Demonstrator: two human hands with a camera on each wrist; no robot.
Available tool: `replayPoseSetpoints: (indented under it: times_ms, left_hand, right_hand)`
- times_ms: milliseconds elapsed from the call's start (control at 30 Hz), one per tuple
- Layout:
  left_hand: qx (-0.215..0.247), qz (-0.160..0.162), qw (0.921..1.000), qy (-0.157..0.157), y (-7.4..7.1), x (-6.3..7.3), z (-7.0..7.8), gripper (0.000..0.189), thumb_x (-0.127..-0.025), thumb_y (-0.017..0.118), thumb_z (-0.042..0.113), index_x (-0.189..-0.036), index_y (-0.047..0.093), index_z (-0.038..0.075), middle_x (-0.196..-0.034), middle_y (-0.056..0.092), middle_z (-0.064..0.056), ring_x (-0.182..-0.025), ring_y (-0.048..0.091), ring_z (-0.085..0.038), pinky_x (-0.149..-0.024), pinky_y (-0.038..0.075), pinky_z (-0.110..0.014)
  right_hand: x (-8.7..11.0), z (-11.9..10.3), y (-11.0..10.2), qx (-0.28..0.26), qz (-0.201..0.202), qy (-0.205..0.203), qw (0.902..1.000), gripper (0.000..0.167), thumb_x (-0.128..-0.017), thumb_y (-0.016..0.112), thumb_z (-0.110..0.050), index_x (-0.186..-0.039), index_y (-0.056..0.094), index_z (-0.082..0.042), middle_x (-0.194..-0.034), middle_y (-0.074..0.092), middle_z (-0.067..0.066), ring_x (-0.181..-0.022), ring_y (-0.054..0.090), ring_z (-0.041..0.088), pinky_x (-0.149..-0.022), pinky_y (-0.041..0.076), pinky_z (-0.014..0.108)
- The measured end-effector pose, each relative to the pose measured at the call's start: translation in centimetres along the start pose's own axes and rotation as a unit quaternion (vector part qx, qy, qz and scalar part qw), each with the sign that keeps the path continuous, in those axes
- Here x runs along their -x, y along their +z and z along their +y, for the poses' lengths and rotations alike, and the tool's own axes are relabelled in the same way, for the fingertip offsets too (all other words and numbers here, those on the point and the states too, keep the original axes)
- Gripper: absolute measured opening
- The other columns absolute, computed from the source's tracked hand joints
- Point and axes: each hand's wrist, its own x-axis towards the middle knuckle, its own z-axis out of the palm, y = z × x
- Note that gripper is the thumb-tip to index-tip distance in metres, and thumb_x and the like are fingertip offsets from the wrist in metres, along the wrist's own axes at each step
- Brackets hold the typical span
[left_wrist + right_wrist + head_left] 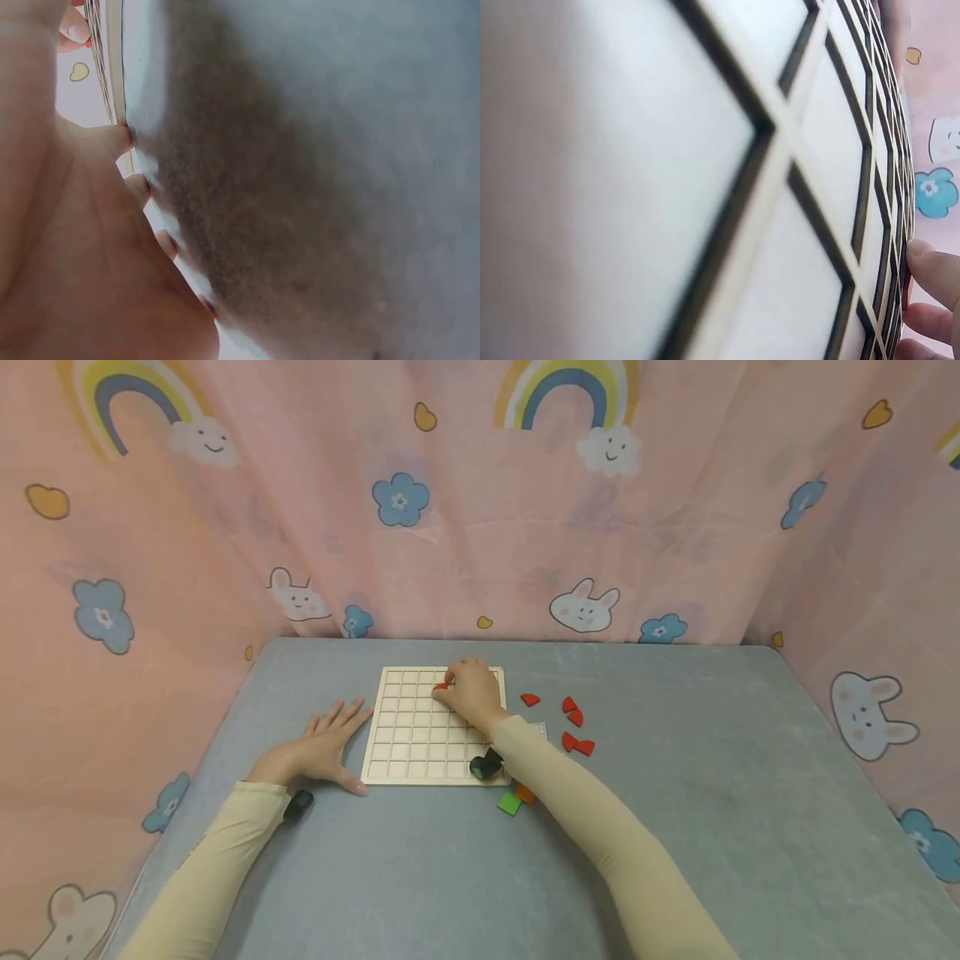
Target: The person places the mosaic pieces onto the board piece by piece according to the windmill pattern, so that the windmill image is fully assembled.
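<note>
the red piece (440, 687) is located over the upper part of the pale wooden grid board (408, 735), toward 12 o'clock from the board's centre. its outline is partly covered, and whether it is seated in a cell cannot be told. the fingers of the right hand (474, 695) pinch this piece; the right wrist view shows the fingertips at the far side of the grid. the board lies flat on the grey-blue tabletop (712, 827), its surface divided into square cells by raised strips.

the left hand (327, 750) is positioned at 9 o'clock from the board, palm down, with fingers spread. its index fingertip and thumb lie at the board's left edge; firm contact cannot be confirmed.

a loose red quarter-circle piece (530, 699) lies just beside the board, between 2 and 3 o'clock. farther out, near 3 o'clock, lie two pairs of similar red pieces (575, 718). a white gridded card (541, 727), at 3 o'clock, is partly hidden by the right sleeve (592, 827). a green square tile (509, 803) and an orange tile (525, 793) lie between 4 and 5 o'clock. a pink patterned curtain (465, 556) hangs behind the tabletop.
</note>
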Motion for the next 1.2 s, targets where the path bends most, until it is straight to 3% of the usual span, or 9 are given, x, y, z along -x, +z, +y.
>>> replayPoseSetpoints:
  times_ms: [367,767,1200]
  left_hand:
    - [-0.002,-0.006,1.0000,-0.001,-0.1,0.0,0.1,0.139,-0.055,0.090,0.059,-0.160,0.011,0.013,-0.168,-0.002,-0.018,-0.153,-0.007,-0.048,-0.115,-0.002,-0.075]
    - [0.010,-0.002,1.0000,0.001,0.0,0.1,0.2,0.138,-0.056,0.093,0.051,-0.160,0.011,0.009,-0.168,-0.002,-0.019,-0.152,-0.007,-0.050,-0.115,-0.003,-0.075]
    - [0.005,0.000,1.0000,0.000,0.1,0.1,0.3,0.138,-0.056,0.092,0.052,-0.160,0.012,0.010,-0.168,-0.002,-0.019,-0.152,-0.006,-0.050,-0.115,-0.003,-0.075]
  right_hand:
    - [0.1,0.4,-0.3,-0.034,-0.008,-0.012,0.9993,0.029,-0.087,0.075,-0.038,-0.103,0.074,-0.014,-0.106,0.066,0.007,-0.099,0.055,0.024,-0.083,0.051,0.037]
    - [0.1,0.8,-0.6,-0.051,-0.014,-0.022,0.9984,0.024,-0.086,0.076,-0.034,-0.102,0.077,-0.015,-0.103,0.065,0.007,-0.098,0.056,0.024,-0.083,0.052,0.038]
    - [0.2,1.1,-0.7,-0.104,-0.020,0.001,0.9944,0.025,-0.087,0.076,-0.029,-0.107,0.078,-0.013,-0.117,0.067,0.011,-0.113,0.057,0.029,-0.094,0.052,0.042]
